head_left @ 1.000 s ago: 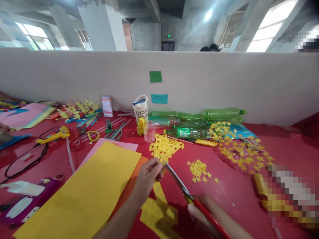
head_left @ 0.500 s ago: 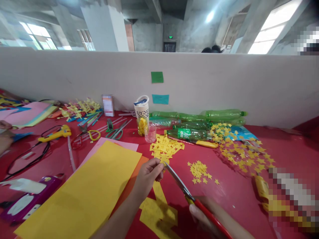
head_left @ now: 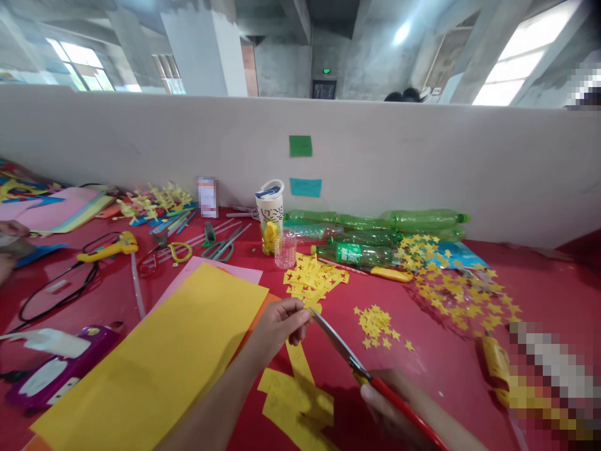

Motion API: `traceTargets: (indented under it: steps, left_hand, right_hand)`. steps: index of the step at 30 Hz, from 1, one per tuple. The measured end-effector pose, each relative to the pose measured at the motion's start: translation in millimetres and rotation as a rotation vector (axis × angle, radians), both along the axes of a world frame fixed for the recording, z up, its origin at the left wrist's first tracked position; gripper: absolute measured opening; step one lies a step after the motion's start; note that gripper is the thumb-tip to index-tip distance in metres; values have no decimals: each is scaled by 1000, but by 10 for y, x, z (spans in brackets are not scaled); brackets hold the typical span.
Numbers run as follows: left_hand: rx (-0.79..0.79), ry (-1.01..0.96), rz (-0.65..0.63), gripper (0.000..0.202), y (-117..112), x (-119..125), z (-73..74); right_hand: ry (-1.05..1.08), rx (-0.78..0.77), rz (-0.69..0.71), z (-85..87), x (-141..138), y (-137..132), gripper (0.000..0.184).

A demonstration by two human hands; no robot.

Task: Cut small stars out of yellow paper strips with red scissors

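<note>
My left hand (head_left: 284,319) is closed in a pinch at the middle of the table, with a small piece of yellow paper (head_left: 315,307) at the fingertips, mostly hidden by them. In my right hand (head_left: 389,394) is a pair of scissors (head_left: 345,351) with red handles. Its blades point up and left, their tips right beside my left fingertips. Below my hands lie yellow paper strips (head_left: 298,401). A pile of cut yellow scraps (head_left: 312,275) sits just beyond the left hand. Small yellow paper stars (head_left: 375,322) are heaped to the right of the blades.
Yellow sheets (head_left: 159,357) cover the left front. Behind them are a yellow glue gun (head_left: 110,247), other scissors (head_left: 225,244) and a paper cup (head_left: 270,210). Green plastic bottles (head_left: 361,254) lie along the white partition (head_left: 375,150). A purple power strip (head_left: 66,369) and another person's hand (head_left: 12,235) are at left.
The view has shifted slightly, so most things appear a little further right. Both hands and the scissors keep nearly the same pose. The other person's hand at left has moved a little.
</note>
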State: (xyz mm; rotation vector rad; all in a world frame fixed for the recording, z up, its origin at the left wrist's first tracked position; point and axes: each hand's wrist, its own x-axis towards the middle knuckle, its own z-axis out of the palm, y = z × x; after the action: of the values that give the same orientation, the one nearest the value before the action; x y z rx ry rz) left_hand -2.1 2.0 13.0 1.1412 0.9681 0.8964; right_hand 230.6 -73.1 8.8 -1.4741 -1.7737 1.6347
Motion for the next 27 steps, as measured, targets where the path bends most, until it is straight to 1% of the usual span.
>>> traceTargets:
  steps: [2,6,9,15,18,23,27]
  left_hand:
    - [-1,-16,-8,20,2,-3,-7]
    - [9,-37,10,19,4,-3,-21]
    - [26,-22,31,20,3,-1,-9]
    - [45,-4,20,21,9,-15,6]
    - [45,-11,11,20,15,-25,-7]
    - [35,-27,12,20,21,-20,-32]
    - [40,-43,14,21,25,-18,-42]
  right_hand:
    - [6,-1,9,37,-5,4,57]
    - [-18,-14,-30,79,-24,-4,58]
    - [-16,-5,-14,39,-23,-3,59]
    - [-31,6,10,-65,-14,25,60]
    - [-54,58,10,-46,-30,31,62]
    - [-58,63,-20,11,-54,21,63]
    - [-72,80,7,-16,-45,26,63]
